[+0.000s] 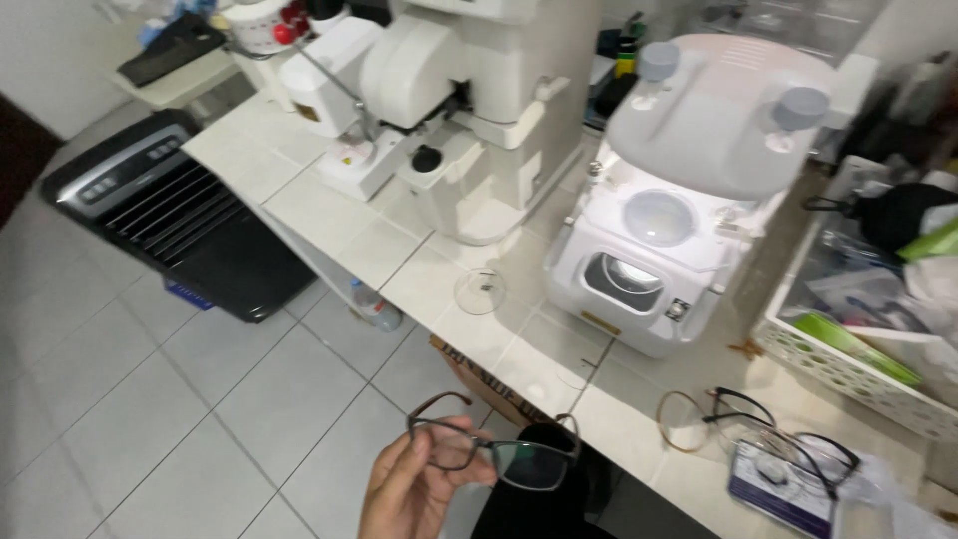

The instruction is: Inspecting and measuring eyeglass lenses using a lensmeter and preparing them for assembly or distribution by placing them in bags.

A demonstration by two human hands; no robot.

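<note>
A left hand (414,491) pinches dark, glossy rectangular-framed glasses (489,447) above the pale tiled counter (399,250); a round clear lens (480,290) lies beside a white boxy machine (664,235).

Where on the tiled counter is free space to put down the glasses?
Bare tiles lie left of the loose lens, before the cream machine. The right end is crowded: white machine, basket, more glasses. One hand holds the dark glasses; which hand is unclear.

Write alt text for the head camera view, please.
A hand holds dark-framed glasses beside a white tiled counter. On it stand white lens machines, a loose round lens, more glasses and a white basket.
</note>
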